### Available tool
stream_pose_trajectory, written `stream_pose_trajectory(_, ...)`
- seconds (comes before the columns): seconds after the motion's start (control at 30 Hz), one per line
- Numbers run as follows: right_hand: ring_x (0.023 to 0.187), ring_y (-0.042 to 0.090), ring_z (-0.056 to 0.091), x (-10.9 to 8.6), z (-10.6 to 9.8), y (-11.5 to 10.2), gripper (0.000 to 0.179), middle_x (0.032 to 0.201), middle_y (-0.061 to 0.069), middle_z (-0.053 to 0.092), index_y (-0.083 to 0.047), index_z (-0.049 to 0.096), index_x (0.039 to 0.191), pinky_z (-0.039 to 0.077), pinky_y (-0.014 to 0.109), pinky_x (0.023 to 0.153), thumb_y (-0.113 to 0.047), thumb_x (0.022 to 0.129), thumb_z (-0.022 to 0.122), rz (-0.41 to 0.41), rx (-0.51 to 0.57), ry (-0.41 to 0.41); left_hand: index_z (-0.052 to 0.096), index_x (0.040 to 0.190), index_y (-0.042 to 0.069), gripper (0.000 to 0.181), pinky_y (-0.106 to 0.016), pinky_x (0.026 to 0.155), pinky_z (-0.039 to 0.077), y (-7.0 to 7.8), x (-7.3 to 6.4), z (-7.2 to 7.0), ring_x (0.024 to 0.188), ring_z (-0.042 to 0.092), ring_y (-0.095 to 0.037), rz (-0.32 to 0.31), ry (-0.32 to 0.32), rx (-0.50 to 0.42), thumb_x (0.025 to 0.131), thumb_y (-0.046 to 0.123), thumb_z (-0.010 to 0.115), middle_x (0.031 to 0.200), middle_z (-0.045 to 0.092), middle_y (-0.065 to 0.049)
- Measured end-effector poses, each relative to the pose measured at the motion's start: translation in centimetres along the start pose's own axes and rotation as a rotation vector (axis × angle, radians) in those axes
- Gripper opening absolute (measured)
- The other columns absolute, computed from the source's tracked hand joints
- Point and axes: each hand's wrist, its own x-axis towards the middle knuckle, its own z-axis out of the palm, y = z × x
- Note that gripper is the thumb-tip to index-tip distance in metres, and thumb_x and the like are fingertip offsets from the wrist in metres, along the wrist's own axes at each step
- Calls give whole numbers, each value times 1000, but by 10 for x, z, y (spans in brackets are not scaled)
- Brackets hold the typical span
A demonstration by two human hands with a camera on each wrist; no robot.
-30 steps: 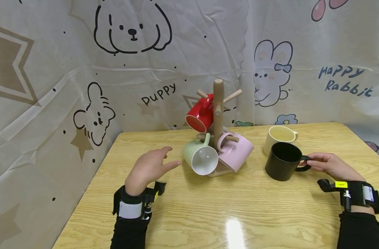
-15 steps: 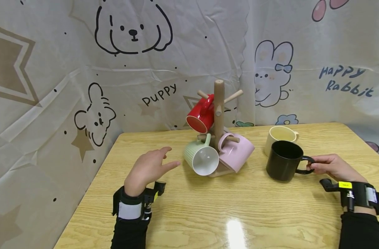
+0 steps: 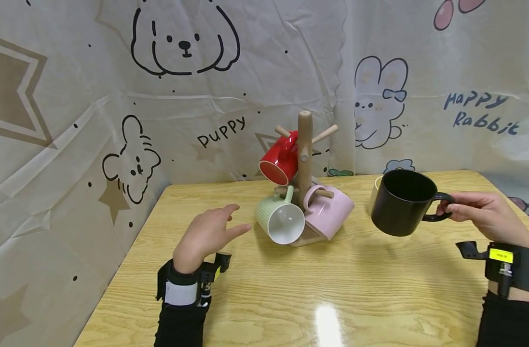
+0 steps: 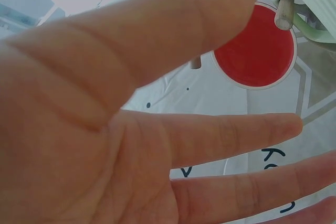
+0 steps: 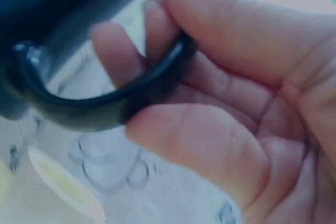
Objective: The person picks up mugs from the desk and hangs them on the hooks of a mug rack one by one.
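My right hand (image 3: 485, 212) pinches the handle of a black mug (image 3: 396, 207), which hangs upright above the table. In the right wrist view, thumb and fingers wrap the black handle (image 5: 89, 111). My left hand (image 3: 208, 236) hovers over the table with fingers spread, holding nothing, left of a pale green mug (image 3: 286, 222). That mug, a red mug (image 3: 278, 161) and a pink mug (image 3: 331, 212) hang by their handles on a wooden mug tree (image 3: 305, 144). In the left wrist view, the open palm (image 4: 131, 145) faces the camera, with the red mug (image 4: 257, 51) behind.
A cream mug (image 3: 374, 197) stands on the table (image 3: 264, 294) behind the black mug, mostly hidden by it. Bare pegs (image 3: 327, 134) stick out from the upper part of the mug tree. A printed cloth (image 3: 255, 62) hangs behind the table and along its left side.
The right hand has lifted the black mug off the table, moving slightly right and up, and the mug now covers most of the cream one. The left hand has stayed put.
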Motion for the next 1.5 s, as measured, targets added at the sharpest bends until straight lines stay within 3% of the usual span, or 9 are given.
stream_pose_trajectory(0.17, 91, 10, 66, 13, 20, -17, 39, 97, 6, 70, 6, 60, 113, 53, 17, 70, 22, 87, 37, -110, 116, -57, 47, 132, 4, 59, -45, 87, 48, 0, 0, 1, 104, 60, -30, 3, 8, -1, 88, 42, 57, 115, 63, -16)
stream_pose_trajectory(0.3, 90, 12, 66, 27, 42, -24, 38, 98, 8, 70, 9, 60, 113, 53, 18, 70, 24, 86, 36, -153, 167, -130, 48, 132, 4, 58, -45, 87, 48, 0, 0, 2, 104, 61, -30, 11, 13, 1, 88, 42, 57, 114, 64, -16)
stream_pose_trajectory(0.6, 85, 10, 67, 53, 112, -34, 34, 93, 1, 71, 0, 65, 108, 54, 21, 71, 17, 87, 45, -118, 47, -279, 48, 131, 3, 58, -45, 86, 48, -2, 1, 4, 103, 61, -30, 18, 21, -8, 88, 42, 57, 113, 64, -17)
stream_pose_trajectory(0.67, 84, 10, 67, 54, 126, -37, 29, 91, -1, 71, 1, 65, 107, 54, 22, 71, 14, 87, 48, -103, -19, -263, 48, 131, 3, 58, -45, 86, 48, -3, 1, 4, 103, 61, -30, 18, 21, -8, 88, 42, 57, 113, 64, -17)
stream_pose_trajectory(0.87, 81, 5, 66, 52, 161, -46, 22, 89, -12, 70, 4, 63, 109, 54, 20, 70, 0, 89, 55, -20, -205, -102, 48, 131, 3, 58, -45, 85, 49, -2, 1, 3, 102, 61, -30, 27, 34, -14, 88, 41, 58, 113, 64, -17)
stream_pose_trajectory(1.07, 78, 0, 65, 54, 182, -44, 19, 88, -16, 68, 9, 63, 103, 52, 14, 68, 5, 86, 57, -155, -297, 7, 50, 129, 4, 54, -45, 85, 48, -2, 0, 1, 102, 61, -31, 66, 72, -65, 89, 39, 57, 114, 63, -16)
stream_pose_trajectory(1.13, 76, -1, 64, 54, 186, -43, 18, 86, -14, 69, 9, 64, 102, 52, 13, 66, 5, 86, 57, -165, -314, 23, 51, 129, 5, 52, -45, 86, 48, -3, 0, 1, 103, 60, -31, 85, 79, -87, 90, 39, 56, 115, 63, -15)
stream_pose_trajectory(1.3, 71, -1, 61, 53, 193, -45, 18, 78, -3, 67, 6, 64, 103, 53, 16, 61, 1, 89, 55, -85, -321, 7, 52, 129, 8, 47, -45, 88, 47, -1, 0, 0, 109, 58, -29, 140, 97, -216, 93, 39, 50, 116, 63, -11)
stream_pose_trajectory(1.5, 72, 2, 62, 49, 201, -57, 29, 79, -6, 64, 11, 60, 108, 55, 22, 61, -13, 94, 51, 195, -158, -74, 54, 126, 7, 43, -44, 94, 46, 7, 0, -1, 107, 59, -25, 244, 77, -492, 99, 36, 39, 115, 64, -10)
